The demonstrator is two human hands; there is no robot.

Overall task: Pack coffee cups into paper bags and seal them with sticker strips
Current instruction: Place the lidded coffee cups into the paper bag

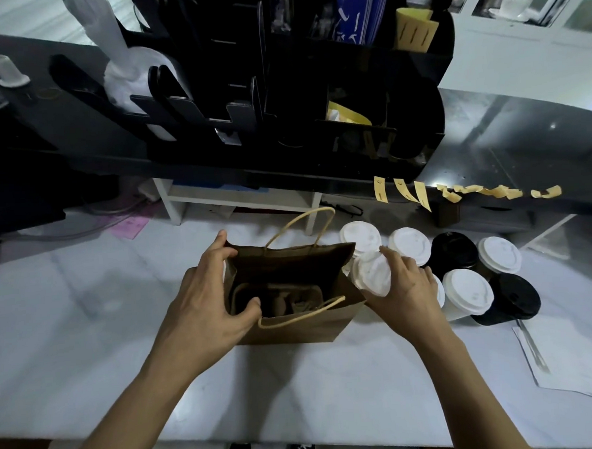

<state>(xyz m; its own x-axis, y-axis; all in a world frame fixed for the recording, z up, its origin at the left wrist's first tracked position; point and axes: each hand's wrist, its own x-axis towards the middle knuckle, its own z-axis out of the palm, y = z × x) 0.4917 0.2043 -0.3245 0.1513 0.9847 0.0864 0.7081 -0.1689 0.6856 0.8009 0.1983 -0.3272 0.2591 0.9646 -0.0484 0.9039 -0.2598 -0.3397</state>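
Note:
A brown paper bag [303, 323] with twine handles stands open on the white counter, a cardboard cup holder visible inside. My left hand [206, 297] grips the bag's left rim, thumb inside the opening. My right hand [406, 287] holds a white-lidded coffee cup [372, 273], tilted, just beside the bag's right edge. Several more cups with white lids [466, 292] and black lids [455, 253] stand in a cluster to the right. Yellow sticker strips [420, 193] hang along the edge of the dark raised shelf behind.
A black organiser rack [280, 87] with lids, sleeves and bags fills the raised shelf at the back. White papers [569, 361] lie at the counter's right. The counter's front edge [299, 442] runs below my forearms, shoes showing beneath.

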